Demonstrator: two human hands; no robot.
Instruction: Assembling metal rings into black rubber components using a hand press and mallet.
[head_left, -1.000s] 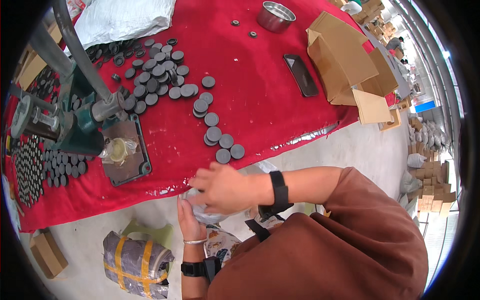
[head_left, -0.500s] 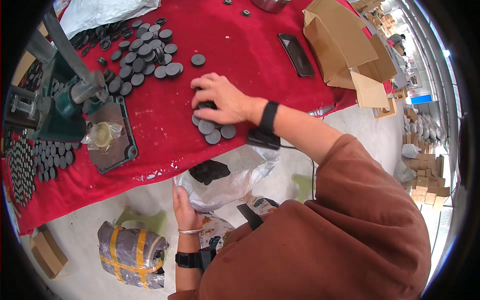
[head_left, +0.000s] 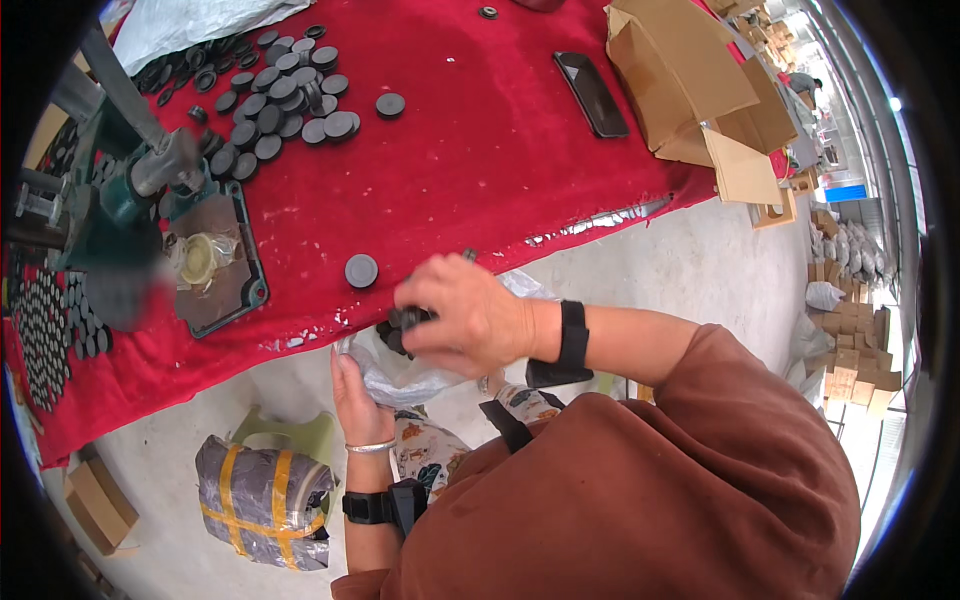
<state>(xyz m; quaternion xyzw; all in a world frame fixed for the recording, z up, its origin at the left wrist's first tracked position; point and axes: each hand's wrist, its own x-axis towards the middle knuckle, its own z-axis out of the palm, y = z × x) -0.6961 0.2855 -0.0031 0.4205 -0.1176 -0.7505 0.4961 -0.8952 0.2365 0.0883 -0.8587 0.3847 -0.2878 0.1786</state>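
Observation:
My left hand (head_left: pixel 360 405) grips the rim of a whitish plastic bag (head_left: pixel 400 375) at the table's front edge. Above the bag's mouth, my right hand (head_left: pixel 465 315) is curled round some black round caps (head_left: pixel 412 318); motion smears it, and it hides much of the opening. Dark pieces show inside the bag beside that hand. A single black cap (head_left: pixel 361 270) lies on the red cloth (head_left: pixel 440 180) to the left of my right hand. Farther back is a loose pile of similar caps (head_left: pixel 285 95), with one cap (head_left: pixel 390 104) apart from it.
On the left stands a green metal press (head_left: pixel 125 210) with a flat base plate (head_left: pixel 215 270). More small parts (head_left: pixel 45 340) cover the cloth beyond it. A phone (head_left: pixel 592 95) and an open cardboard box (head_left: pixel 680 85) lie at the right. A taped bundle (head_left: pixel 265 500) rests below the table.
My right hand has pulled the caps from the cloth toward me, over the bag's mouth. One cap stays behind near the table edge. My left hand still holds the bag.

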